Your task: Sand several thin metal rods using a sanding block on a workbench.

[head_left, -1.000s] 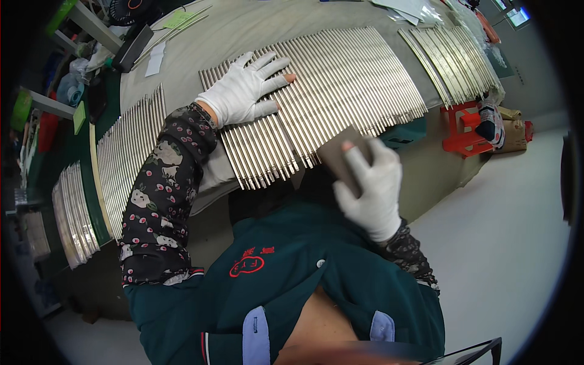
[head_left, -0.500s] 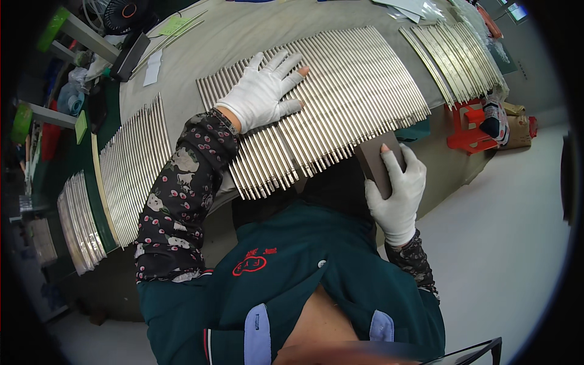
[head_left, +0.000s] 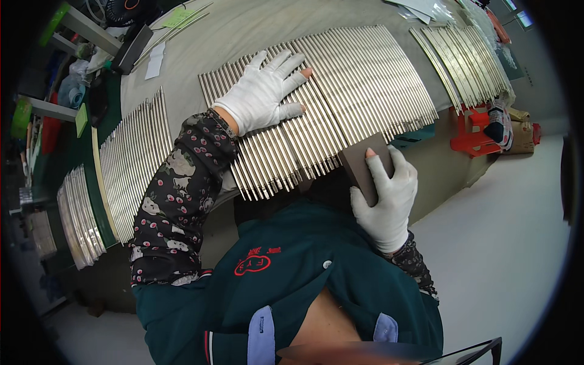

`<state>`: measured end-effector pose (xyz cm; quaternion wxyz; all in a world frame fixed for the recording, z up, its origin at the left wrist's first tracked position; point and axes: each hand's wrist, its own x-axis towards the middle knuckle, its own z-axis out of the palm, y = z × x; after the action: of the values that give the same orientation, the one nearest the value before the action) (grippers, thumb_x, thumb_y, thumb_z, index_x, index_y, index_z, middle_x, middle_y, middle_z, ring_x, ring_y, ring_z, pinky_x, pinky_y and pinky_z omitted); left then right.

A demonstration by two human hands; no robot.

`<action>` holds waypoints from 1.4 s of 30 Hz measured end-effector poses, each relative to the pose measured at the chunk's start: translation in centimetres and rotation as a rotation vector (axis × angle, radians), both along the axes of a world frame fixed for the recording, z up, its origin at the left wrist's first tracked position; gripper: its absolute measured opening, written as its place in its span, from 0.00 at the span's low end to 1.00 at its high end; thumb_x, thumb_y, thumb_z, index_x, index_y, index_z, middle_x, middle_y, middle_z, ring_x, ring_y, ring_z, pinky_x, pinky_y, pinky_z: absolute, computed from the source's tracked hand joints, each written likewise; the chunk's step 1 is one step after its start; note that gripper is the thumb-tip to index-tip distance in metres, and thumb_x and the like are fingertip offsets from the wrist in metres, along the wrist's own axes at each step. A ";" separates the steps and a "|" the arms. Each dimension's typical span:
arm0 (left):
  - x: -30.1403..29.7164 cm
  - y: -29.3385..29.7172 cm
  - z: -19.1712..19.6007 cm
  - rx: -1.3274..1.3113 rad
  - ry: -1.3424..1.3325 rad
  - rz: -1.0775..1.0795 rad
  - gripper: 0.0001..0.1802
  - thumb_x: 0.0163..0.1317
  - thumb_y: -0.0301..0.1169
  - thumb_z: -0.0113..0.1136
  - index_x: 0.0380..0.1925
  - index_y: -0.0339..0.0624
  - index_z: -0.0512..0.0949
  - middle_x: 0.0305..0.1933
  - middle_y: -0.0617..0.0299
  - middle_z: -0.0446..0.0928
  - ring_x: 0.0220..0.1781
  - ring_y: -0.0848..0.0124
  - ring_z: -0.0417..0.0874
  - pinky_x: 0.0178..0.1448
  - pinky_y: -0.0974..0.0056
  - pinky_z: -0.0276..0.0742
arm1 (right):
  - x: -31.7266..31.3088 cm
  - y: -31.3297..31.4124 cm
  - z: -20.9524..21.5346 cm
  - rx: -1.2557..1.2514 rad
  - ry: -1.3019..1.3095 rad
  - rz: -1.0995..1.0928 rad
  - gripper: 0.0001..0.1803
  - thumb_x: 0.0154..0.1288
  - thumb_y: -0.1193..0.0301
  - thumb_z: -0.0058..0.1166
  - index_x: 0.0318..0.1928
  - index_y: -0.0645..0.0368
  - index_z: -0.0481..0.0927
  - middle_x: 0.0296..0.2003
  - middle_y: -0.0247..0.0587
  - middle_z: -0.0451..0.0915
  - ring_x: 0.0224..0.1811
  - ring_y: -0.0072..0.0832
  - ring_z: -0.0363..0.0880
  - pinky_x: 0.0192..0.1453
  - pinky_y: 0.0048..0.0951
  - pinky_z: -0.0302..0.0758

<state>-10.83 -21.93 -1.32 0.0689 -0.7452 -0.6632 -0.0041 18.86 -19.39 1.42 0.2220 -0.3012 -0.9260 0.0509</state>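
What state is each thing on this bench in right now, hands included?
Left hand: gloved, fingers spread, pressed flat on the middle row of metal rods.
Right hand: gloved, gripping a dark brown block.
Dark brown block: held at the near ends of the rods.
Middle row of metal rods: lying side by side, flat.
Left rod batches: lying flat, untouched.
Far right rod batch: lying flat, untouched.

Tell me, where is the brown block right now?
In the head view, the brown block is in the right hand, at the near edge of the metal rods, right of the left hand.
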 end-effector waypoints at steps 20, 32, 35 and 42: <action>-2.2 -3.1 1.3 0.114 -0.018 -0.089 0.41 0.65 0.66 0.24 0.70 0.52 0.53 0.75 0.52 0.49 0.75 0.51 0.50 0.73 0.40 0.45 | 2.9 -0.2 1.0 -0.030 -0.035 0.035 0.38 0.37 0.69 0.65 0.56 0.52 0.73 0.55 0.58 0.67 0.52 0.49 0.67 0.56 0.45 0.65; -1.9 -5.4 0.8 0.022 0.015 -0.043 0.35 0.62 0.52 0.46 0.66 0.47 0.62 0.73 0.48 0.54 0.74 0.51 0.53 0.73 0.45 0.49 | 0.1 -1.1 0.4 -0.045 0.012 0.147 0.37 0.38 0.68 0.65 0.56 0.51 0.73 0.55 0.56 0.66 0.51 0.48 0.67 0.55 0.45 0.65; -2.0 -5.6 0.9 0.025 -0.004 -0.037 0.35 0.62 0.52 0.46 0.66 0.47 0.62 0.73 0.48 0.54 0.73 0.51 0.54 0.72 0.45 0.49 | -1.1 -1.8 0.6 -0.048 -0.005 0.154 0.37 0.37 0.66 0.66 0.56 0.48 0.74 0.54 0.53 0.66 0.51 0.47 0.67 0.53 0.43 0.66; -2.2 -5.9 0.7 0.048 -0.026 -0.048 0.35 0.62 0.53 0.46 0.66 0.47 0.62 0.72 0.48 0.56 0.73 0.51 0.55 0.72 0.45 0.50 | -2.4 -2.7 1.0 -0.031 -0.035 0.129 0.36 0.37 0.66 0.66 0.55 0.48 0.74 0.55 0.53 0.66 0.50 0.46 0.67 0.52 0.43 0.67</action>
<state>-13.03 -27.80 -0.59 0.0782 -0.7589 -0.6457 -0.0313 16.50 -22.10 2.40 0.1973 -0.2453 -0.9463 0.0742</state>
